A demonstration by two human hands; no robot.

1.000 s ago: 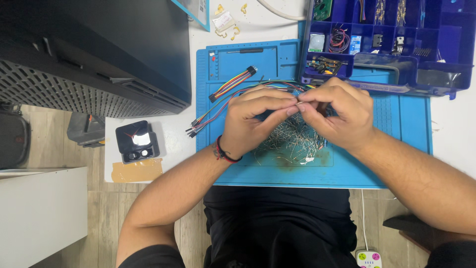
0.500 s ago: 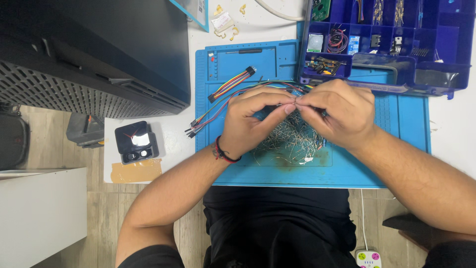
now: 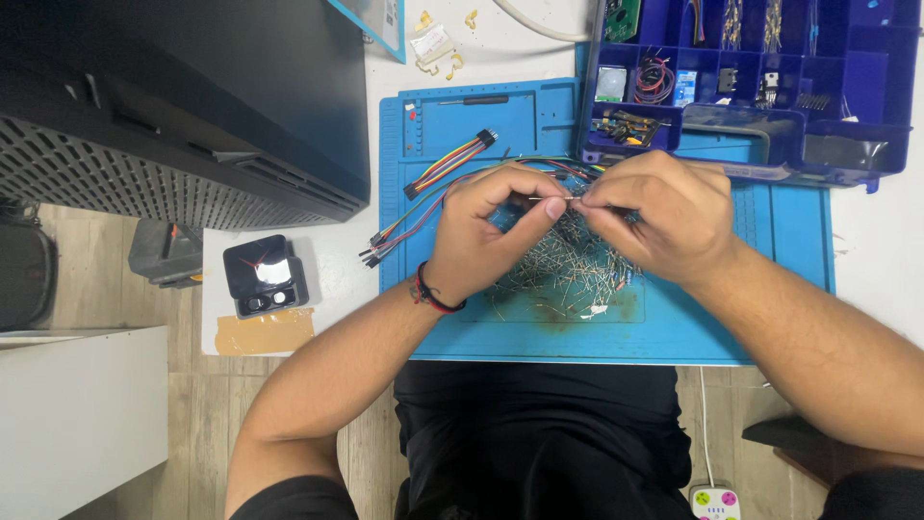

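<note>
I see my left hand (image 3: pixel 486 226) and my right hand (image 3: pixel 654 217) meeting above the blue work mat (image 3: pixel 789 289), and between them there is one thin wire lead (image 3: pixel 556 198), held level. The left thumb and forefinger are pressed together on one end of it, and the right fingertips are pinched on the other end, so both hands are closed on the same small piece. Directly under the hands lies the pile of loose leaded components (image 3: pixel 568 270), touching the mat, and the coloured jumper wires (image 3: pixel 423 207) run out to the left side. The blue compartment box (image 3: pixel 847 96) stands at the far right corner. To do this step well, I judge the grip should stay near the ends, with gentle force, so the lead does not bend sharply, and the hands should stay low over the pile.
</note>
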